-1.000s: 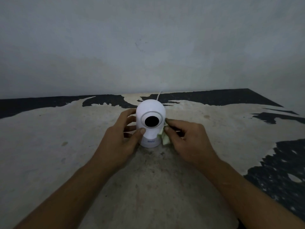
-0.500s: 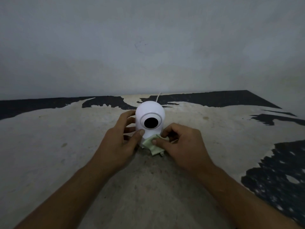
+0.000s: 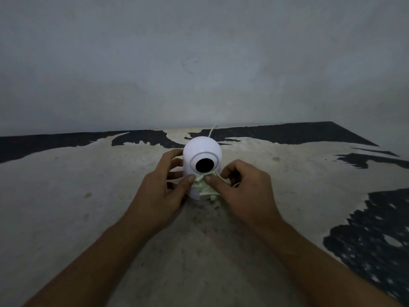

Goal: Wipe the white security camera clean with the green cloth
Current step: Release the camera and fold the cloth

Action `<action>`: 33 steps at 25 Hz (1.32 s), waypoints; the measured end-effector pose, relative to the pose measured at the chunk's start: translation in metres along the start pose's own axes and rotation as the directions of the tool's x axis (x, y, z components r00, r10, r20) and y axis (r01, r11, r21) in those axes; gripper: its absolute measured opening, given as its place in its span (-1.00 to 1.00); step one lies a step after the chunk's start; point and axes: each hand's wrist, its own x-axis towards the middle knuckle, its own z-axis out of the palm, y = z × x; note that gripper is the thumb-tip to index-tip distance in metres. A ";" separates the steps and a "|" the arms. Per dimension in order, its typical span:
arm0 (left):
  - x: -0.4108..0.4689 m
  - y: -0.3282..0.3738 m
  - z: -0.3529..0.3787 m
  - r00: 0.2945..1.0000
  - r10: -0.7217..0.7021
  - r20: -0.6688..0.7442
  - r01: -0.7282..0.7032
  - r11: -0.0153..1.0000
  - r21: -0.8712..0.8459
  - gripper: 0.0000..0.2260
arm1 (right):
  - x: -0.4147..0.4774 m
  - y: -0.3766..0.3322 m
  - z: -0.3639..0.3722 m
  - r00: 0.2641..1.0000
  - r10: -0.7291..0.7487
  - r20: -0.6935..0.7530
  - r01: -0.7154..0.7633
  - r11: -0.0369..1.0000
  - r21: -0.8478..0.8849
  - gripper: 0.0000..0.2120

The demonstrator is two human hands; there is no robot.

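While the left hand (image 3: pixel 161 191) wraps its fingers around the white security camera (image 3: pixel 201 156), the right hand (image 3: pixel 245 191) pinches the green cloth (image 3: pixel 204 188) against its front. Camera's upright on the worn table (image 3: pixel 66 196).

One camera (image 3: pixel 202 156), one cloth (image 3: pixel 204 188), two hands.

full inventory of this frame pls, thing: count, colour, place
security camera: 1, white with black lens, upright at table centre
cloth: 1, green, crumpled against the camera's lower front
cable: 1, white, runs from behind the camera toward the wall
table: 1, worn beige with black patches, fills lower frame
wall: 1, grey, behind the table
left hand: 1, grips the camera's left side
right hand: 1, pinches the cloth onto the camera
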 end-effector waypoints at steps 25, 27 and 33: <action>-0.020 0.081 0.078 0.996 0.072 0.047 -0.071 0.997 -0.038 -0.80 | 0.023 0.063 -0.074 0.904 0.418 0.092 -0.420 0.823 0.383 -0.77; -0.008 0.081 0.097 0.998 -0.059 0.034 0.061 0.997 -0.057 -0.73 | 0.024 0.068 -0.077 0.880 0.451 0.146 -0.465 0.758 0.458 -0.87; 0.016 0.080 0.121 0.973 -0.230 -0.018 0.219 0.944 -0.246 -0.70 | 0.027 0.067 -0.089 0.826 0.338 0.451 -0.563 0.466 0.682 -0.61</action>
